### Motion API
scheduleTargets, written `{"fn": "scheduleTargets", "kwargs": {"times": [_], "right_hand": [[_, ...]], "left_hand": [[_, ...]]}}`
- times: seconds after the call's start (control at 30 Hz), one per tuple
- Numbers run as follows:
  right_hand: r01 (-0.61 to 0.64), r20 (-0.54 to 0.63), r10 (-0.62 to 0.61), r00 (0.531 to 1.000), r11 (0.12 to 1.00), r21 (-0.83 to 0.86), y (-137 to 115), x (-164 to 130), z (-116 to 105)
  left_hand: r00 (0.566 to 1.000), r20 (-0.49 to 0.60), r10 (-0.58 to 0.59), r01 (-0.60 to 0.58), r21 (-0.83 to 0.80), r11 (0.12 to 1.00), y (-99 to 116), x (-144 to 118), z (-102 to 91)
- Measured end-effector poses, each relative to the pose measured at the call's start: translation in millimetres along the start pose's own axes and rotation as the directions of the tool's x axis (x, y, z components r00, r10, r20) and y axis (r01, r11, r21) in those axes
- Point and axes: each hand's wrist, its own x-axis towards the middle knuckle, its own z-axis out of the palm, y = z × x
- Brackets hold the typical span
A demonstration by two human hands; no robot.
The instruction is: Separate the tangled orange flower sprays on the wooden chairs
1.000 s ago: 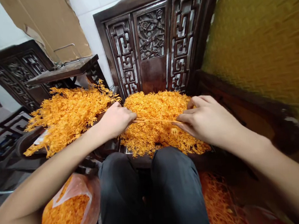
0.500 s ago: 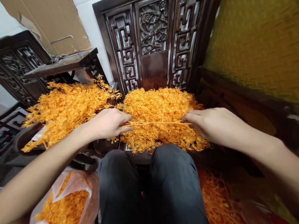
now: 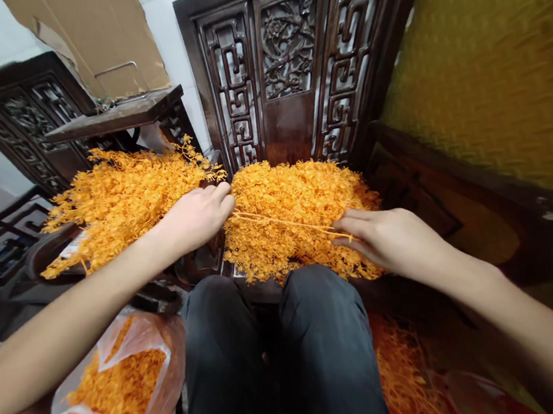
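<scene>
A thin orange stem [image 3: 286,221] stretches between my two hands, sloping down to the right. My left hand [image 3: 204,214] is closed around its left end, fingers curled. At the other end, my right hand [image 3: 373,232] pinches it between thumb and fingers. Behind and below the stem lies a dense heap of small orange sprigs [image 3: 298,184] on the dark wooden seat before my knees. Beside my left hand spreads another pile of branching orange sprigs [image 3: 117,186]. The tips inside my left fist are hidden.
A translucent plastic bag [image 3: 171,354] of orange bits stands at lower left. Loose orange stems [image 3: 408,372] lie low on the right, near a red-rimmed container [image 3: 486,396]. A carved chair back [image 3: 291,124] rises behind the heap; a small wooden table [image 3: 119,119] stands at left.
My left hand has risen and shifted slightly left, its fingers curling more. My right hand has dropped a little, so the stem now slants instead of lying nearly level.
</scene>
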Motion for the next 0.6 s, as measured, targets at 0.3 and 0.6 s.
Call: {"fn": "scheduleTargets", "kwargs": {"times": [0.3,0.6], "right_hand": [[-0.076,-0.109,0.532,0.84,0.313,0.947,-67,60,21],[0.236,-0.127,0.692,0.711,-0.063,0.97,-101,88,60]], "left_hand": [[0.936,-0.08,-0.343,0.255,-0.519,0.816,75,38,8.8],[0.909,0.104,-0.404,0.417,-0.266,0.869,105,39,-4.1]]}}
